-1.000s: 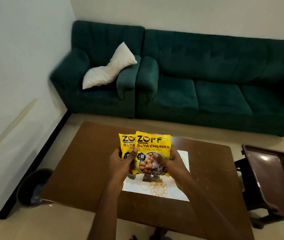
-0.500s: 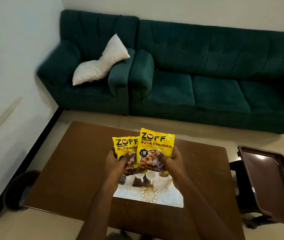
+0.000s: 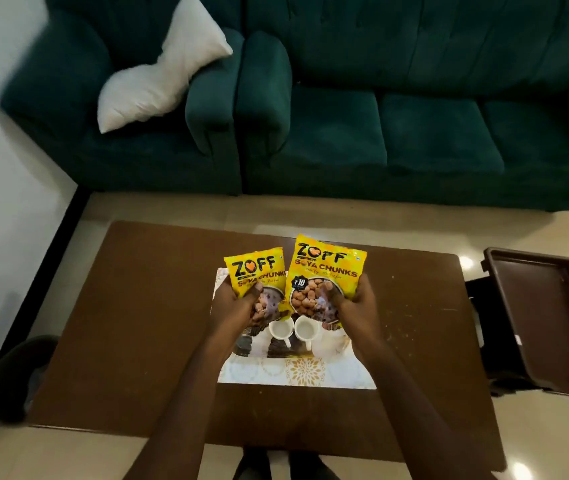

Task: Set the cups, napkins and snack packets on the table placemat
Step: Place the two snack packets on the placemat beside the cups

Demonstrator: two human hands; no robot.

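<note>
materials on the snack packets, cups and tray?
Snack packets: glossy printed plastic film, judging by sheen and crinkles.
Cups: white, smooth, probably ceramic; could be plastic.
Tray: dark brown moulded plastic, likely; glossy highlights, raised rim.

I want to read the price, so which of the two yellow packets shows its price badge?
The packet in the right hand, the right packet: its black 10 badge shows. On the left packet, the left hand covers that spot.

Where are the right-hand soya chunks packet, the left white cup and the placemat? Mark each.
right-hand soya chunks packet (image 3: pixel 328 268): head view, printed yellow front.
left white cup (image 3: pixel 280 329): head view, inside of bowl.
placemat (image 3: pixel 305 372): head view, gold motif near front edge.
</note>
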